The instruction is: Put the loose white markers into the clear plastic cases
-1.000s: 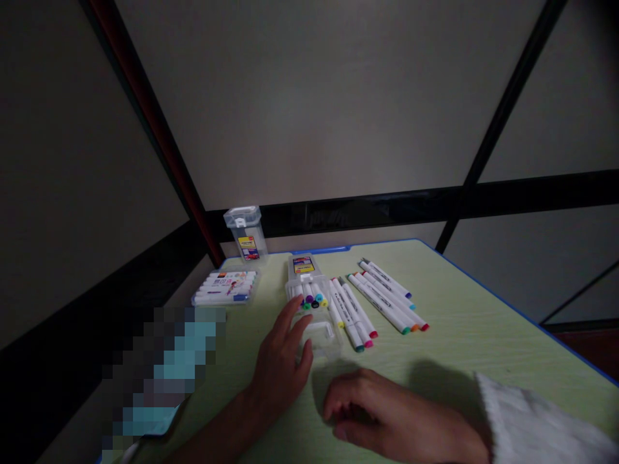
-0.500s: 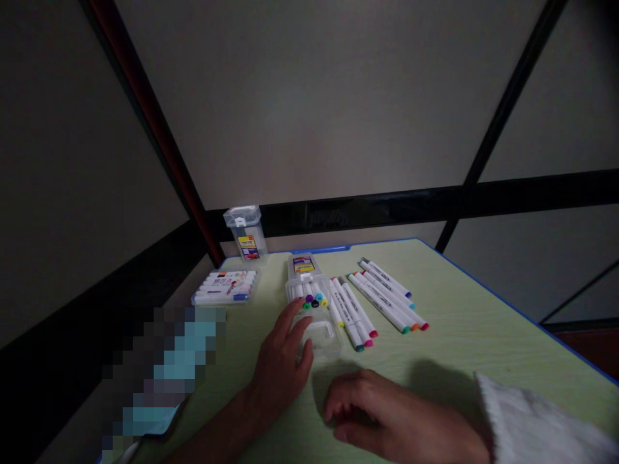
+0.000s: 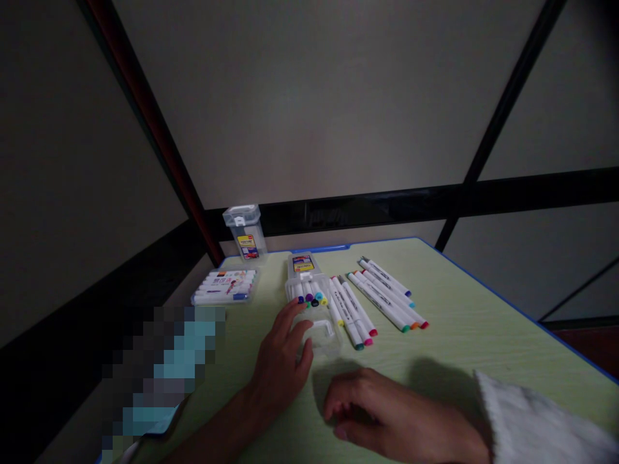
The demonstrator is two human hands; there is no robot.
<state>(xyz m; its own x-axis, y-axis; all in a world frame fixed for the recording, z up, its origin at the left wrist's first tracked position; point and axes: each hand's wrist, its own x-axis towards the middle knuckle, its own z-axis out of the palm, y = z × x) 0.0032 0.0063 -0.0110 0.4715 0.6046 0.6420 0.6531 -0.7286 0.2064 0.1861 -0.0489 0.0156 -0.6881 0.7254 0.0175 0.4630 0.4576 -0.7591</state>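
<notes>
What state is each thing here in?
Clear plastic box lying down: open, markers inside.
Upright clear plastic box: shut.
Flat clear plastic case: white markers inside.
Loose white markers with coloured ends: lying flat.
Left hand: spread open.
Right hand: loosely curled, no object visible.

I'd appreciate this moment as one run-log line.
Left hand: open at clear case, contact unclear | Right hand: curled, nothing visibly held | Things: loose markers right of case | Rest: upright box, flat marker pack

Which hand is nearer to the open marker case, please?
Left. The left hand is at the left side of the open marker case; the right hand is apart from it, closer to the wearer.
</notes>
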